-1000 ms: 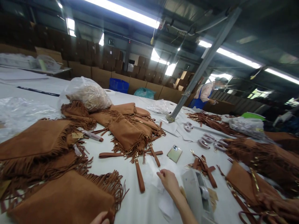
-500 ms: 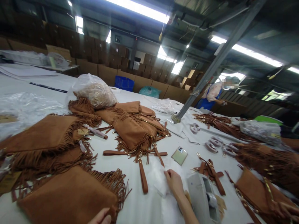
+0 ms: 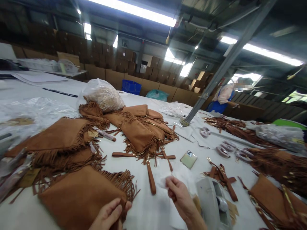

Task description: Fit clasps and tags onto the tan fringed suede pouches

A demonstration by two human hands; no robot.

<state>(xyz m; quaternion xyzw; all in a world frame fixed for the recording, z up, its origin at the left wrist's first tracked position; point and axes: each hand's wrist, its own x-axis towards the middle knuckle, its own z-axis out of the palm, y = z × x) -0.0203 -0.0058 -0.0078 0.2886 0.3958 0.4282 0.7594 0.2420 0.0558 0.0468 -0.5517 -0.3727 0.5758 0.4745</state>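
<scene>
My left hand [image 3: 107, 213] is closed on the near right corner of a brown fringed suede bag [image 3: 82, 195], which lies flat at the front of the table. My right hand [image 3: 178, 195] pinches a thin, translucent white sheet [image 3: 163, 179], to the right of the bag. Whether the sheet is plastic or tissue I cannot tell. Just beyond that hand lie a brown wrist strap [image 3: 151, 179] and a phone [image 3: 188, 159]. A grey tape dispenser [image 3: 211, 204] stands close on its right.
More fringed bags [image 3: 141, 131] are piled mid-table, and others [image 3: 55, 135] lie at the left. Loose straps [image 3: 222, 179] and another bag [image 3: 271, 198] are on the right. A slanted metal post [image 3: 206, 92] rises from the table. A co-worker [image 3: 223, 97] stands far right.
My left hand has come further into view along the bag's corner. My right hand has turned and lifted a bit of the translucent sheet. The view has shifted slightly left.
</scene>
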